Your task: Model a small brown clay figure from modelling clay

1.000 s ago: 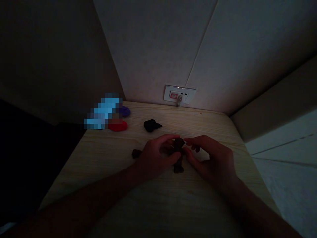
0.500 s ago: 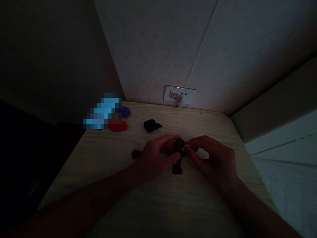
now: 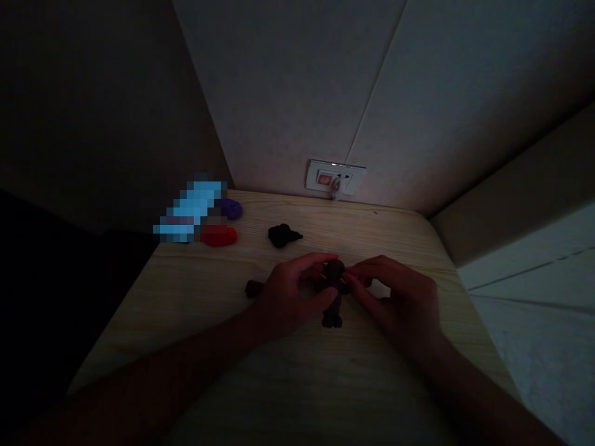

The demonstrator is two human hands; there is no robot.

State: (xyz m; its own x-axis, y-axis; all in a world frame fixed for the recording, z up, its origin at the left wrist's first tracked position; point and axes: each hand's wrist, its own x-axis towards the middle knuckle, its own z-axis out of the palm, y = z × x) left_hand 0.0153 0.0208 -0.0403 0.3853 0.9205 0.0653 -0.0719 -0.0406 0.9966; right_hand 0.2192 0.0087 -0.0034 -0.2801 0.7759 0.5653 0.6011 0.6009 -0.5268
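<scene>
A small dark brown clay figure [image 3: 333, 303] with a round head and two feet is held just above or on the wooden table; I cannot tell which. My left hand [image 3: 290, 294] wraps round its left side, thumb across the body and index finger behind the head. At the right side of the head, the thumb and forefinger of my right hand [image 3: 402, 294] are pinched together; whatever they hold is too small and dark to make out. A brown lump of clay [image 3: 253, 288] lies by my left wrist, partly hidden behind it.
On the wooden table [image 3: 353, 384] a black clay lump [image 3: 282, 235] lies beyond my hands. Red clay [image 3: 220, 236], purple clay [image 3: 231, 209] and a blurred-out bright blue object [image 3: 198, 204] are at the back left. A wall socket [image 3: 335, 178] sits behind the table's rear edge.
The view has shifted very slightly. The figure's head appears turned or tilted a little, while both hands keep nearly the same position around it.
</scene>
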